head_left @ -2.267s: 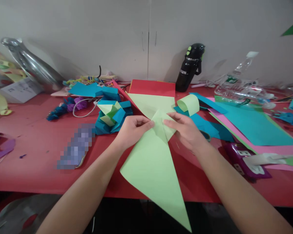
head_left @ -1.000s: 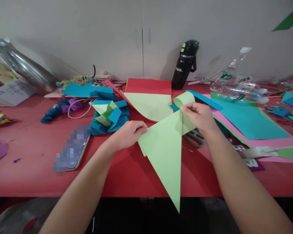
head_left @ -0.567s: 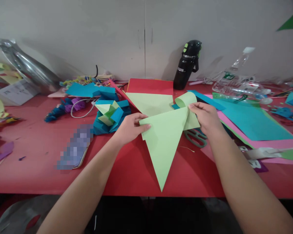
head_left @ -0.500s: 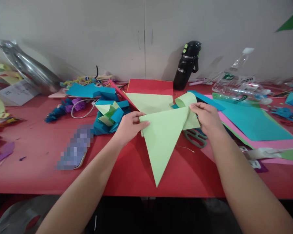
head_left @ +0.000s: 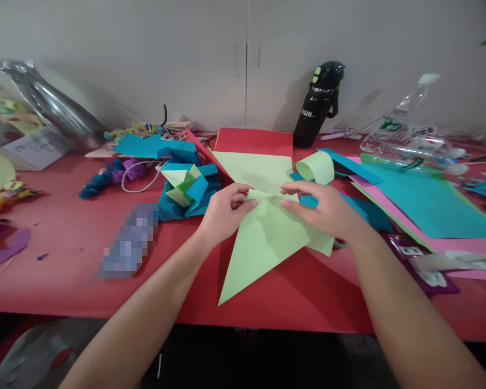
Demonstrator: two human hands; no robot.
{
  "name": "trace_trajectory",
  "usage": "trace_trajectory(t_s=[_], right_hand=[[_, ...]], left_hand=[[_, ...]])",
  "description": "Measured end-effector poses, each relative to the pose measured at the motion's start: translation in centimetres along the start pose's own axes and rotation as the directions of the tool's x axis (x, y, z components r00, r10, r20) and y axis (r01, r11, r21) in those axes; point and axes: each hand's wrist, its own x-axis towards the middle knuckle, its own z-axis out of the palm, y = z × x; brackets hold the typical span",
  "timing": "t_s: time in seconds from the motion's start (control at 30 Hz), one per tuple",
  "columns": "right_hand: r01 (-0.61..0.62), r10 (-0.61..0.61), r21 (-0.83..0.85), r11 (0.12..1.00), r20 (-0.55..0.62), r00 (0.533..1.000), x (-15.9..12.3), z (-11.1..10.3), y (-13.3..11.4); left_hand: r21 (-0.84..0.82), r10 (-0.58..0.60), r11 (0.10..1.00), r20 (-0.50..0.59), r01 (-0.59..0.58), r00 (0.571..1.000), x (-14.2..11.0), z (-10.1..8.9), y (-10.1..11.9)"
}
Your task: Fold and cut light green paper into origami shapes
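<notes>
Green paper [head_left: 263, 246] swung tip-leftward, pinched in left hand [head_left: 227, 212], right hand [head_left: 326, 209] loosely spread.

Folded paper [head_left: 271, 229] lt. grn., plain; table cover [head_left: 65, 292] solid red. Flask [head_left: 318, 102] blk. w/ lime-grn. catch [head_left: 316, 74], wht. lettering [head_left: 308, 114]; sheet stack [head_left: 433, 202] teal over pink + grn. Paper bloom [head_left: 186, 189] teal w/ pale + brighter grn. at centre.
</notes>
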Motion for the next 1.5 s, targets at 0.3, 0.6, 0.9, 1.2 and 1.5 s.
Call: trace_trajectory(t_s=[0.3,0.6,0.9,1.2,1.5], right_hand=[[-0.121,0.135,0.199,0.973,-0.061,0.989,0.8,1.7,0.5],[-0.092,0.094,0.219,0.971,0.002,0.996,0.6,1.0,0.2],[0.233,-0.168,0.052,0.971,-0.54,0.825,0.1,0.3,-0.4],[0.308,-0.354,-0.181,0.934,-0.349,0.868,-0.3,-1.5,1.1],[0.033,-0.018,-0.105,0.994,0.144,0.989,-0.4,-1.0,3.0]], left_hand=[[-0.038,-0.048,0.998,0.113,0.052,0.992,-0.3,0.1,0.9],[0.003,-0.087,0.996,0.092,0.087,0.992,-0.4,-0.1,1.3],[0.051,0.198,0.978,0.079,-0.202,0.977,-0.7,-1.3,1.3],[0.523,0.664,0.593,0.113,-0.612,0.739,-2.3,-1.3,2.2],[0.521,0.293,0.703,0.408,-0.484,0.865,-3.4,-1.2,1.0]])
